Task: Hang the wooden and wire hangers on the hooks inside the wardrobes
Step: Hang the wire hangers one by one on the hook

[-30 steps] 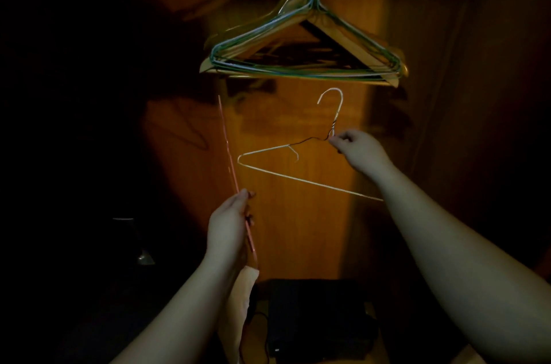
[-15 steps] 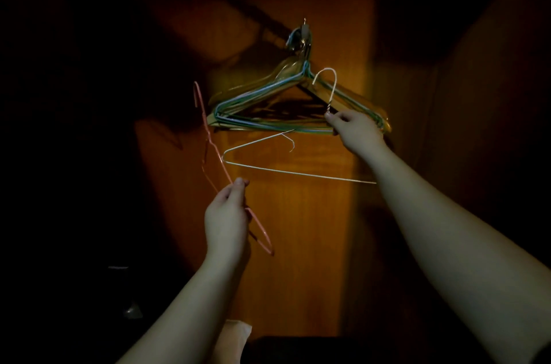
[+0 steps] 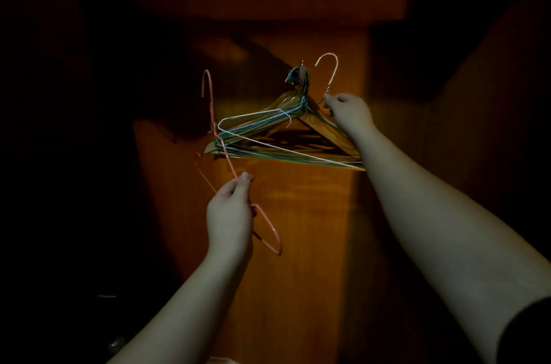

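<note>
Fingers of my right hand (image 3: 347, 109) pinch the thin white wire hanger (image 3: 286, 149) below its raised crook, aiming it at the small metal wardrobe hook (image 3: 301, 72), while my left hand (image 3: 229, 211) pinches the spare pink wire hanger (image 3: 214, 128) aside.

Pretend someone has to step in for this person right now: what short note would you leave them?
Right hand: pinches the white wire hanger at its neck, its hook raised just right of the wall hook, not yet on it.
Left hand: grips the pink wire hanger, held low and tilted.
Done: a bundle of wooden and wire hangers already hangs from that hook.
Left: hook on the white one, then the pink.
</note>
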The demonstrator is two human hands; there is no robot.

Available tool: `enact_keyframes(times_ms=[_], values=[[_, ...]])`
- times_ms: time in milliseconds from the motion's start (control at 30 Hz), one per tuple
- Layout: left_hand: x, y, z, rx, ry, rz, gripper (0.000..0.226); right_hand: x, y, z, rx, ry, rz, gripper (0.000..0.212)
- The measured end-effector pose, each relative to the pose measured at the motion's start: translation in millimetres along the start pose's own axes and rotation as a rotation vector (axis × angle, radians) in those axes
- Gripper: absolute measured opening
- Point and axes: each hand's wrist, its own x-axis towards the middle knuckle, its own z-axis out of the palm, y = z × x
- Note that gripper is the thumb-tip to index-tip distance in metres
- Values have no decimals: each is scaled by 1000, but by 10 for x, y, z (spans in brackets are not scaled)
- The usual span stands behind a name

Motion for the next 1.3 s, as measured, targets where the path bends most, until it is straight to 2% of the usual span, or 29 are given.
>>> enact_keyframes(times_ms=[233, 600, 800, 1000, 1300], values=[[-47, 70, 35, 37, 4, 18, 35, 142, -164, 120, -34, -67, -41, 39], [-84, 53, -4, 27, 46, -6, 31, 123, 49, 316, -104, -147, -62, 35], [-91, 34, 10, 18, 38, -18, 29, 207, 109, 368, -146, -119, -59, 35], [-84, 10, 11, 18, 30, -18, 27, 350, 155, 435, -292, -58, -49, 53], [-103, 0, 39, 37, 29, -27, 31, 390, 73, 437, -517, 15, -136, 53]])
